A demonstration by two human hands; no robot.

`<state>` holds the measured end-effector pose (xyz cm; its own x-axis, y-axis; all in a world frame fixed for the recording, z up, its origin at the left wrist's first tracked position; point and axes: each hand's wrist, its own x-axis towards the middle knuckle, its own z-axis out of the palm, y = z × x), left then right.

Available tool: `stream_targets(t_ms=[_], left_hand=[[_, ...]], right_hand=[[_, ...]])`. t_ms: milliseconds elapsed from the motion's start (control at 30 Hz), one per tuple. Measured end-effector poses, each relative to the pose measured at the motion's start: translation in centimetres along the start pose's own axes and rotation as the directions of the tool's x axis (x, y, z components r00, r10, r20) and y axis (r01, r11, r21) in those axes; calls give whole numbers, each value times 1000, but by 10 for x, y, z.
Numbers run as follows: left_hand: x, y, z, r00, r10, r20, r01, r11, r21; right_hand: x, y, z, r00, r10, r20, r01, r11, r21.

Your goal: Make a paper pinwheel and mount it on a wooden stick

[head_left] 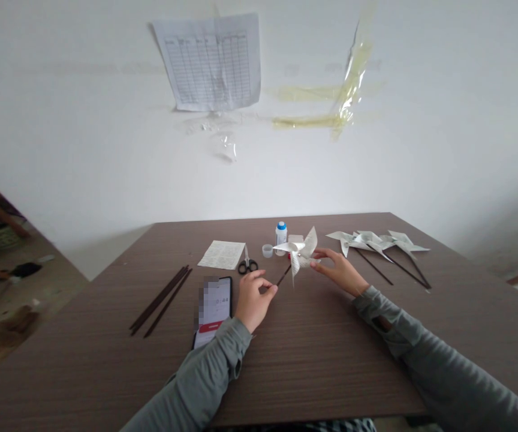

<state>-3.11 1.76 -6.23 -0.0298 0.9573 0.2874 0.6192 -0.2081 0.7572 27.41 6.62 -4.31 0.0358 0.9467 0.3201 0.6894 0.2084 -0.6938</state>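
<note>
A white paper pinwheel (301,252) on a thin dark stick is held up over the middle of the table. My left hand (255,300) pinches the lower end of that stick (283,276) between thumb and finger. At the pinwheel's right side, my right hand (337,270) has its thumb and fingers closed on the edge of a paper blade. Just beyond the left hand lie black-handled scissors (247,266), partly over a folded sheet of paper (221,255). Behind the pinwheel stands a white bottle with a blue cap (281,237).
Several dark sticks (162,302) lie at the left, near a phone (214,309) beside my left forearm. Finished-looking pinwheels (371,241) with sticks lie at the right. A small clear cup (267,251) stands by the bottle. The wall (106,150) bounds the table's (313,360) far edge.
</note>
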Motion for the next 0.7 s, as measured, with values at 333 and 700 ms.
stream_targets(t_ms=[333, 700], left_hand=[[-7, 4, 14, 996, -59, -65, 53, 995, -89], [-15, 13, 34, 991, -84, -106, 70, 989, -132]], right_hand=[[-44, -1, 18, 985, -54, -164, 51, 998, -22], [-60, -38, 47, 995, 95, 6, -96, 992, 76]])
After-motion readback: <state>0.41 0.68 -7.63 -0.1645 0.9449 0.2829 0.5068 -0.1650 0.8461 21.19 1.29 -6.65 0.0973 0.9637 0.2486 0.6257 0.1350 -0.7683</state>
